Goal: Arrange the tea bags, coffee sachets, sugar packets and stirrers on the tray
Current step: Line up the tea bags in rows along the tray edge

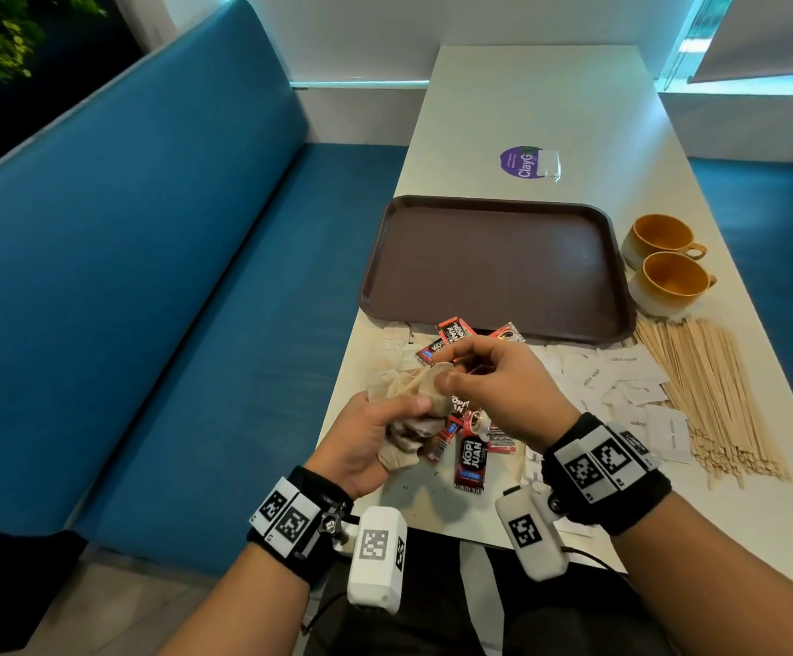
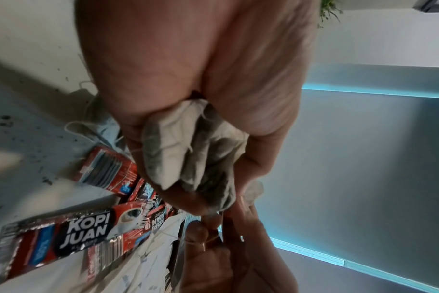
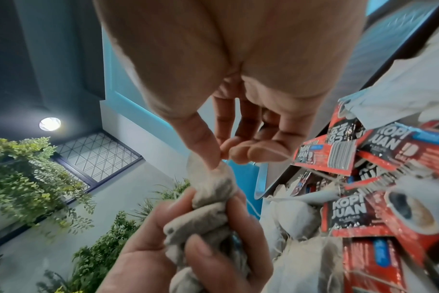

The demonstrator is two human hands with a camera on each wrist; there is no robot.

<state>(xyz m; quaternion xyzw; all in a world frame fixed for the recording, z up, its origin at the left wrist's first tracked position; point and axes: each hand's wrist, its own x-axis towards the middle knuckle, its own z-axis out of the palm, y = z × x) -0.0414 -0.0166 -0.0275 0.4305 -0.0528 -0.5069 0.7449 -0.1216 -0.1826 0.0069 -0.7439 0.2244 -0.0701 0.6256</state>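
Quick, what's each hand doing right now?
Left hand: grips a bunch of tea bags.
Right hand: pinches the top of that bunch.

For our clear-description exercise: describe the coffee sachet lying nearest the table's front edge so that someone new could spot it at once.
Start at the brown tray on the white table, then come toward the person, past both hands, to the near end of the coffee sachets. The coffee sachet lies flat and alone between the wrists. Unlike the overlapping others, its whole "KOPI JUAN" label shows.

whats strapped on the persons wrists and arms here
Both forearms are bare, no sleeves. The left wrist and right wrist each wear a black band carrying white tags with black square codes, plus a white boxy camera unit, also tagged, with a thin black cable.
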